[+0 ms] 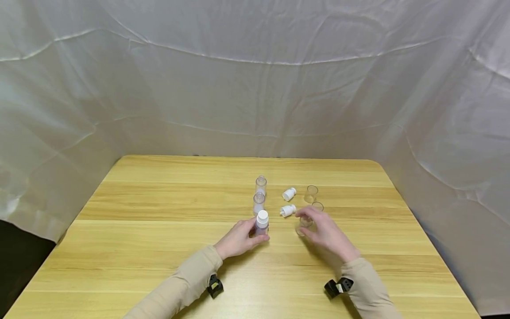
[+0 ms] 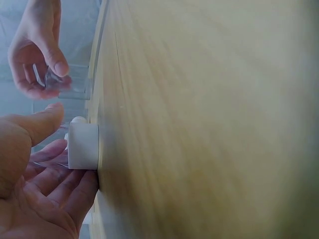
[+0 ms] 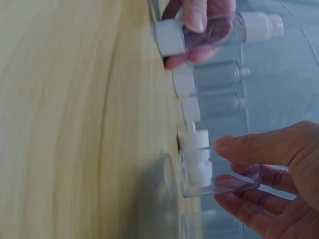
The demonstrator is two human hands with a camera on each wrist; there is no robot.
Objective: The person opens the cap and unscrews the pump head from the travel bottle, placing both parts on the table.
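Observation:
My left hand (image 1: 238,239) holds a small clear bottle (image 1: 261,228) upright on the table, thumb on one side and fingers on the other. The bottle has a white pump top (image 3: 256,26) on it and a white base (image 2: 83,146). In the right wrist view, my right hand (image 3: 271,174) grips a clear cylindrical cap (image 3: 237,185) between thumb and fingers, its rim close over the table. Two white pump heads (image 1: 287,210) lie on their sides between the hands, slightly farther back.
Two more clear bottles with white bases, a nearer one (image 1: 259,204) and a farther one (image 1: 260,185), stand open-necked behind the held bottle. Two other clear caps (image 1: 311,194) stand beyond my right hand. Grey-white curtains (image 1: 255,97) enclose the wooden table (image 1: 159,199).

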